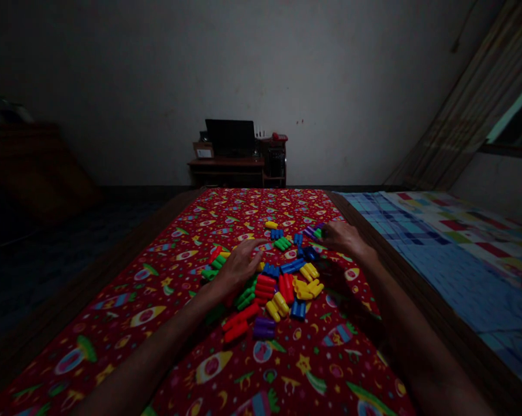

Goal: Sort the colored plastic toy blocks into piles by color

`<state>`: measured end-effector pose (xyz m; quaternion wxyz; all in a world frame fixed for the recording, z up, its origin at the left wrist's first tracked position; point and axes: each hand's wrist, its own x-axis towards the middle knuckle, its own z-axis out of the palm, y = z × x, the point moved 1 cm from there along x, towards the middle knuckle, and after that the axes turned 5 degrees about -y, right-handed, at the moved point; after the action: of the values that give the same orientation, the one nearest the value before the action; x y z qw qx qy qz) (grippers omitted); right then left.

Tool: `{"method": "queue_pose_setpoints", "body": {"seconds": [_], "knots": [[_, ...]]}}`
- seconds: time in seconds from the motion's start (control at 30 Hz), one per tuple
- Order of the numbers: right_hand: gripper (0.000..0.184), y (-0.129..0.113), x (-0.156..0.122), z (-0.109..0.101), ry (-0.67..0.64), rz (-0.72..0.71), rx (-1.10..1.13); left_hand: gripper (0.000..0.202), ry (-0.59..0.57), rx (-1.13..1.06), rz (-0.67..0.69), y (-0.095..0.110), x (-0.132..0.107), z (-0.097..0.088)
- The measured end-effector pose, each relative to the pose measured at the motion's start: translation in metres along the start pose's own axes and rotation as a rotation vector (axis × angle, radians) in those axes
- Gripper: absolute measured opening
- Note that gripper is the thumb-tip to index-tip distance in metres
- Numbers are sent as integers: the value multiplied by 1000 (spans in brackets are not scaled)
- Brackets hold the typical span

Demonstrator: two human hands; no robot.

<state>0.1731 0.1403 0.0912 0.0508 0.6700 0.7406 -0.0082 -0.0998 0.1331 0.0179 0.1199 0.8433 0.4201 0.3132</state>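
Note:
Many bright plastic building blocks shaped like joined tubes lie in a loose pile on a red patterned cloth [213, 364]. Over the left side of the pile is my left hand [240, 264], its fingers and thumb apart with nothing seen between them. Green blocks [245, 297] and a red block [265, 287] are close below it. At the far right of the pile, my right hand [344, 238] has its fingers bent around a green block [318, 233], beside a purple block [310, 232]; its fingertips are partly hidden. Yellow blocks [308, 290] and a purple block [264, 328] lie nearer me.
The cloth covers a long bed-like surface with a brown edge [356, 214]. To the right lies blue checked bedding [421, 254]. Against the far wall a small desk [226, 163] holds a dark monitor [230, 137] and a red telephone [280, 137]. A curtain [464, 98] hangs at the right.

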Motion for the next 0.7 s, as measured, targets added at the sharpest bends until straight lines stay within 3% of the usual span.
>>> {"method": "queue_pose_setpoints", "body": {"seconds": [0.1, 0.2, 0.3, 0.43, 0.53, 0.6, 0.7], "knots": [[27, -32, -8, 0, -16, -259, 124, 51, 20, -30, 138, 10, 0, 0], [28, -60, -11, 8, -52, -446, 202, 41, -89, -37, 199, 16, -3, -2], [26, -65, -7, 15, -127, -501, 229, 31, -147, -35, 166, 16, -6, -9], [26, -52, 2, 20, -165, -494, 275, 32, -71, -50, 40, 10, -2, -24], [43, -54, 2, 25, -83, -553, 424, 34, -40, -81, -97, 8, 3, -29], [51, -63, -1, 29, 24, -643, 546, 36, -102, -150, -169, 9, 5, -25], [43, -76, -5, 33, 154, -757, 599, 40, -220, -284, -210, 13, 3, -13]]}}
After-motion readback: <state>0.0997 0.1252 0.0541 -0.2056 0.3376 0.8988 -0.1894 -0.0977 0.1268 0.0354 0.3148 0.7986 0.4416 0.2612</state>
